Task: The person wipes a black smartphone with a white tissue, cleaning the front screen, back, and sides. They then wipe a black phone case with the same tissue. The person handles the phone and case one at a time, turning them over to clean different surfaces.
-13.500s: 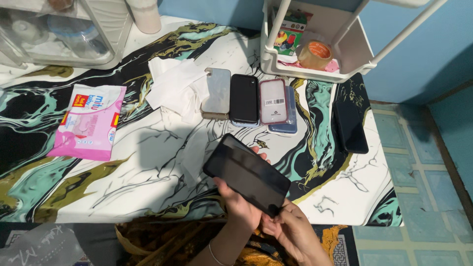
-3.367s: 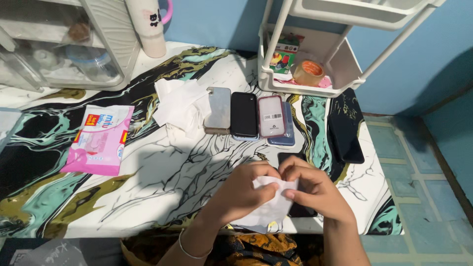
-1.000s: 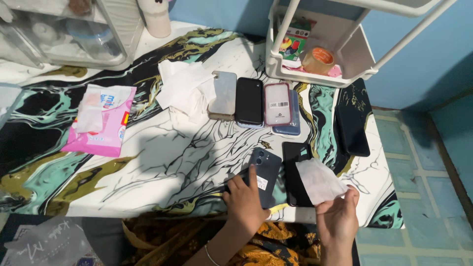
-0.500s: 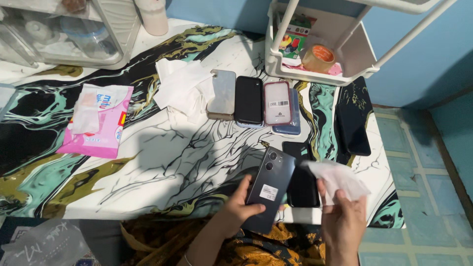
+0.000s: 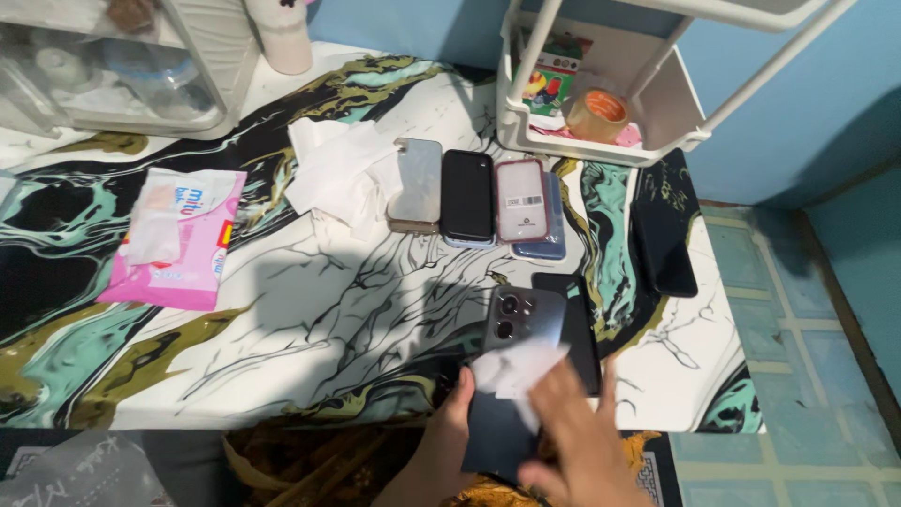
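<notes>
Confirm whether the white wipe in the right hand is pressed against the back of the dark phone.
Yes: the right hand presses the white wipe onto the dark phone, whose camera lenses face up.

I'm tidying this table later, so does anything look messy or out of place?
A crumpled heap of white tissues lies loose beside the silver phone, and one wipe hangs out of the pink wet-wipe pack. Nothing looks spilled or broken.
</notes>
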